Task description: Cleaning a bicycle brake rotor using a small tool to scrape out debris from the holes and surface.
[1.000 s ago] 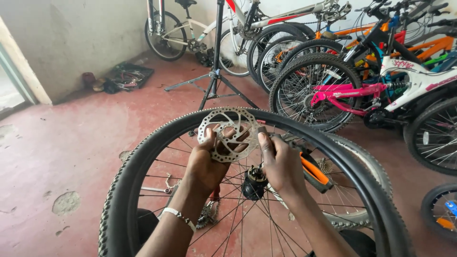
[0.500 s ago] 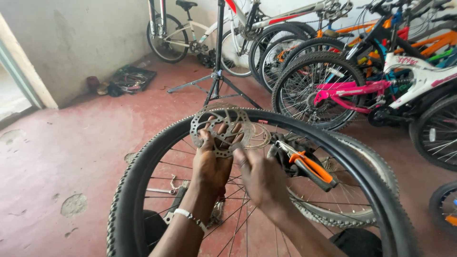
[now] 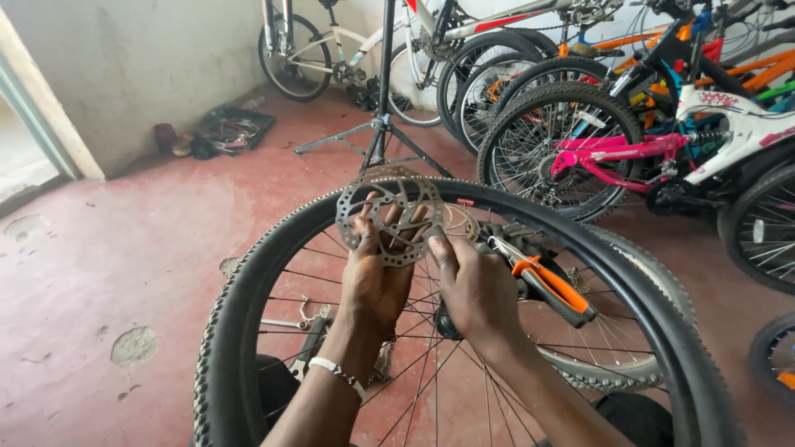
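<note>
A large bicycle wheel with a knobby black tyre and thin spokes stands in front of me. Above its hub, my left hand holds a perforated silver brake disc by its lower part, fingers spread behind it. My right hand is beside it, fingertips touching the disc's right edge. The wheel's black hub sits just below my right palm.
Orange-handled pliers lie beyond the spokes on a second wheel on the floor. A black repair stand is ahead. Several bicycles, one pink-framed, crowd the right. Shoes lie by the wall; a doorway is at the left.
My right hand left the disc's right side, dropped low, then came back up to its edge. The left hand kept the disc, which shifted slightly left and up.
</note>
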